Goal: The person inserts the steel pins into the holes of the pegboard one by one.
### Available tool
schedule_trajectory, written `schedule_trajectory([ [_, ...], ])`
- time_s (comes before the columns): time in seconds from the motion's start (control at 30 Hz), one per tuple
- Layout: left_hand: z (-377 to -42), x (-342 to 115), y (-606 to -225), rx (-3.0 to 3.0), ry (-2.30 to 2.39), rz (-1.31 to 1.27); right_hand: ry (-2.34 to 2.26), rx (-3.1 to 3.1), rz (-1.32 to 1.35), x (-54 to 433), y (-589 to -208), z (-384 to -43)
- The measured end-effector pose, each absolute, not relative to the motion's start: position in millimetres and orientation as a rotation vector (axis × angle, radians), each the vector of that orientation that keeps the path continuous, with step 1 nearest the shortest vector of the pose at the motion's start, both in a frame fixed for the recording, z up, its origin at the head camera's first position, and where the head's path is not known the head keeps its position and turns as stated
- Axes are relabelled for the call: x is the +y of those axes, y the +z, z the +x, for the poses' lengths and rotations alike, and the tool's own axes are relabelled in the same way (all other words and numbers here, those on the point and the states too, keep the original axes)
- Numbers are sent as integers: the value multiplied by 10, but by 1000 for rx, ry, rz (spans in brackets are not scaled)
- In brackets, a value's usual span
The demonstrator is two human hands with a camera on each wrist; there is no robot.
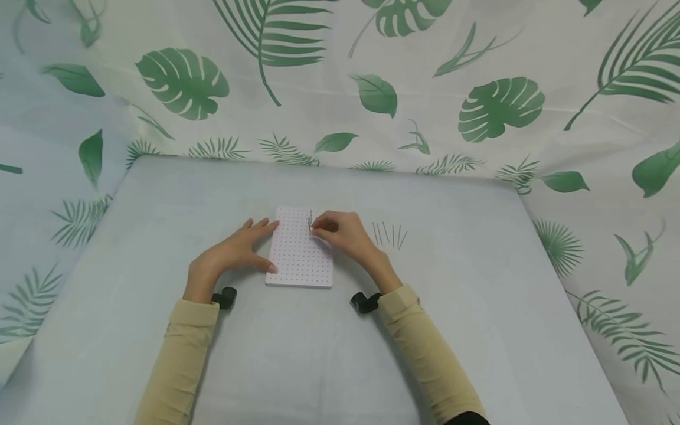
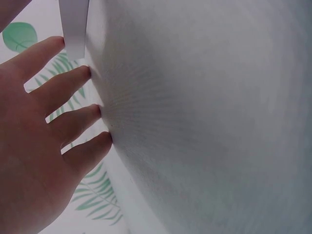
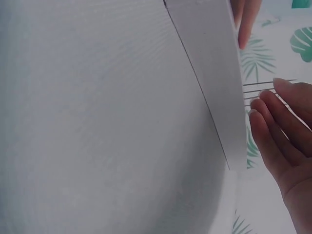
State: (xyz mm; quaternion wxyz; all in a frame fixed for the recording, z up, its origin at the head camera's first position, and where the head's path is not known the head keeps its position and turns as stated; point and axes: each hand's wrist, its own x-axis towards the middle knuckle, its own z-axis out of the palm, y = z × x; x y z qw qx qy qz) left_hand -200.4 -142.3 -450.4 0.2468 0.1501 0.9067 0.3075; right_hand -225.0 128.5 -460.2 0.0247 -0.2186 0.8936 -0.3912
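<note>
A white pegboard (image 1: 297, 260) with rows of small holes lies on the table. My left hand (image 1: 234, 248) rests at its left side, fingers spread, with the thumb by the near corner and a fingertip on the edge farther up. In the left wrist view the other fingertips touch the tabletop. Over the board's upper right part, my right hand (image 1: 345, 233) pinches a thin dark metal pin between thumb and fingers. Several thin pins (image 3: 252, 91) stand upright from the board beside those fingertips, partly hidden by them.
Several loose thin pins (image 1: 390, 235) lie spread in a row to the right of the board. The white table (image 1: 297, 354) meets a leaf-patterned cloth (image 1: 319, 106) at its back and sides. A black wrist camera (image 1: 365, 303) sits under each forearm.
</note>
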Motion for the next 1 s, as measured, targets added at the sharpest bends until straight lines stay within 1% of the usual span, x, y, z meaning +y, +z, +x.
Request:
schedule_trajectory([
  [0.57, -2003, -1362, -4547, 2477, 805, 410, -1315, 2828, -589, 1548, -4654, -2099],
  [1.0, -1993, -1421, -4496, 2496, 823, 417, -1288, 2836, -558, 1625, -4566, -2163],
])
